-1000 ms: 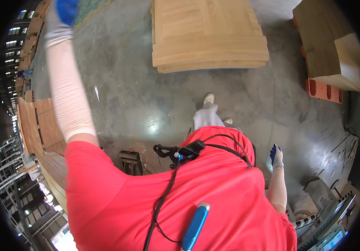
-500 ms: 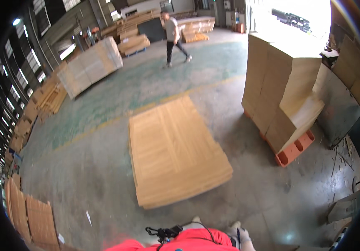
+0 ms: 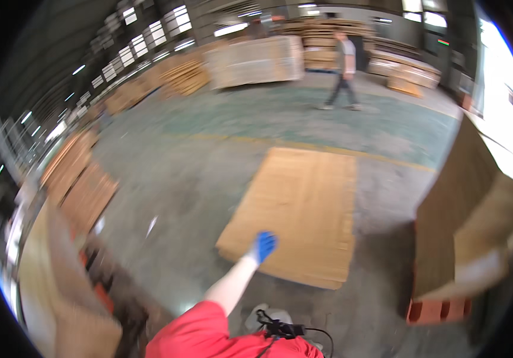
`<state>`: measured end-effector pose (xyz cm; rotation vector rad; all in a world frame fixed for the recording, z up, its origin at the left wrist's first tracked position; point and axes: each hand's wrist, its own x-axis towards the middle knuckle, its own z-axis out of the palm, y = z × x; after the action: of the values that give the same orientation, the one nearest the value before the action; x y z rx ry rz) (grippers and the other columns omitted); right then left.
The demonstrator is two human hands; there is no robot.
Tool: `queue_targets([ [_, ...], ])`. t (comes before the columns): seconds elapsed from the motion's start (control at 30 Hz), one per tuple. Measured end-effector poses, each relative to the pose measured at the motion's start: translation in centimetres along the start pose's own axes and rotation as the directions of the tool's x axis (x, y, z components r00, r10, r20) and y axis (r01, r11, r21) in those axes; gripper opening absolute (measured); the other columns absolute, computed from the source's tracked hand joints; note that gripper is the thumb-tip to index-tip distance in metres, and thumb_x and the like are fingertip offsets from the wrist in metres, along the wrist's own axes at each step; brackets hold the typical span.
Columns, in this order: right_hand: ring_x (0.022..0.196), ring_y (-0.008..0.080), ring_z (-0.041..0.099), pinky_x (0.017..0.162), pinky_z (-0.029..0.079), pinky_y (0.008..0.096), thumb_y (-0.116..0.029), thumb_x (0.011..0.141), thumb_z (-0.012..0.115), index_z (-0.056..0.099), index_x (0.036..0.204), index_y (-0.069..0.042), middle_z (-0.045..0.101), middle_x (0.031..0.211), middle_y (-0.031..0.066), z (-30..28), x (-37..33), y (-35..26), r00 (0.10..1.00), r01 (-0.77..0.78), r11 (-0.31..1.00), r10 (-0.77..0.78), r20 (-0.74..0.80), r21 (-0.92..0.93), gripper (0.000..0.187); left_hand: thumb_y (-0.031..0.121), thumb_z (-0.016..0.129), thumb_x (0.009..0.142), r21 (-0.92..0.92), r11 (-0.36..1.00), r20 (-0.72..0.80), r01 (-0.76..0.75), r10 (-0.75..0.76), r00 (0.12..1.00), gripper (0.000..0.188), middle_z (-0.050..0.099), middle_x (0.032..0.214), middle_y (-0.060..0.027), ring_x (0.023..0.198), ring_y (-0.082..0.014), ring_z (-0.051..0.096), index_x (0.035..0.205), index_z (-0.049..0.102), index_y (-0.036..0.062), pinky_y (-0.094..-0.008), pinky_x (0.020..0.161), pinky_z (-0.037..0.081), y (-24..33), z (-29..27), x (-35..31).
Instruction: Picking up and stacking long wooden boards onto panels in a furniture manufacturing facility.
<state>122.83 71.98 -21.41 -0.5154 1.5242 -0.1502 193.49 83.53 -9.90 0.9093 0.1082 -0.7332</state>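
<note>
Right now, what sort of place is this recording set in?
Most likely a warehouse or board factory floor: a low stack of wooden boards on bare concrete floor, more wrapped stacks along the back, and high rows of windows.

A big package wrapped in pale, whitish film (image 3: 255, 59) stands far back on the hall floor, left of the walking person; it is a wide rectangular block. At the right side, a tall brown cardboard-covered stack (image 3: 465, 215) stands on an orange-red pallet (image 3: 438, 310). High on the far right wall, a small sign (image 3: 444, 42) glows red and green. No screens are visible.
</note>
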Motion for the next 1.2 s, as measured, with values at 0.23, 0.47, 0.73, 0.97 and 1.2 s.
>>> queue_targets([
  [0.23,0.044,0.0139,0.028,0.042,0.020,0.0345,-0.043,0.097,0.051,0.030,0.059,-0.024,0.024,0.050,-0.0031,-12.8,4.4,-12.8,0.997,-0.073,0.997,0.073,-0.007,-0.001,0.048,0.049,0.057,0.095,0.842,0.540,0.122,-0.013,-0.167,0.978,0.060,0.063,0.127,-0.0128,0.116,-0.0233,0.059,0.130,0.057,0.0003,-0.0324,0.100,0.045,-15.7,7.3,-15.8],
  [0.47,0.051,0.0108,0.036,0.046,0.029,0.0303,-0.034,0.096,0.053,0.051,0.072,-0.021,0.036,0.060,-0.0035,-24.0,9.8,-12.6,0.976,0.216,0.935,-0.202,-0.078,0.281,0.027,0.038,0.063,0.094,0.675,0.587,-0.161,0.447,-0.475,0.865,0.037,0.068,0.096,-0.0026,0.084,-0.0133,0.061,0.110,0.068,0.0049,-0.0294,0.076,0.051,-33.4,11.0,-18.4],
  [0.73,0.105,0.0196,0.062,0.093,0.048,0.0333,-0.039,0.091,0.065,0.063,0.121,-0.004,0.068,0.115,0.0108,-33.1,-1.3,-12.1,0.693,0.343,0.939,-0.224,-0.685,0.040,0.046,0.034,0.061,0.095,0.901,-0.251,-0.132,-0.355,-0.936,0.326,0.025,0.061,0.083,0.0009,0.068,-0.0117,0.054,0.095,0.067,0.0095,-0.0305,0.063,0.048,-52.9,38.8,-6.0],
  [0.97,0.086,0.0176,0.060,0.077,0.048,0.0329,-0.031,0.090,0.064,0.070,0.100,-0.004,0.068,0.095,0.0041,-29.1,-6.7,20.5,0.214,0.736,0.183,0.851,-0.480,0.652,0.030,0.031,0.058,0.096,0.589,0.059,0.111,-0.806,-0.994,0.009,0.033,0.060,0.084,-0.0022,0.077,-0.0118,0.052,0.112,0.063,0.0025,-0.0283,0.069,0.045,-84.8,74.0,-19.9],
  [1.2,0.058,0.0338,0.061,0.060,0.051,0.0499,-0.035,0.090,0.058,0.069,0.090,-0.012,0.062,0.065,0.0116,-12.7,-0.4,28.4,0.554,0.079,0.410,0.740,-0.382,0.909,0.025,0.029,0.058,0.098,0.826,0.370,0.212,-0.425,-0.902,-0.375,0.029,0.063,0.091,0.0020,0.083,-0.0082,0.058,0.118,0.061,0.0077,-0.0245,0.074,0.049,-99.9,80.0,-45.6],
])
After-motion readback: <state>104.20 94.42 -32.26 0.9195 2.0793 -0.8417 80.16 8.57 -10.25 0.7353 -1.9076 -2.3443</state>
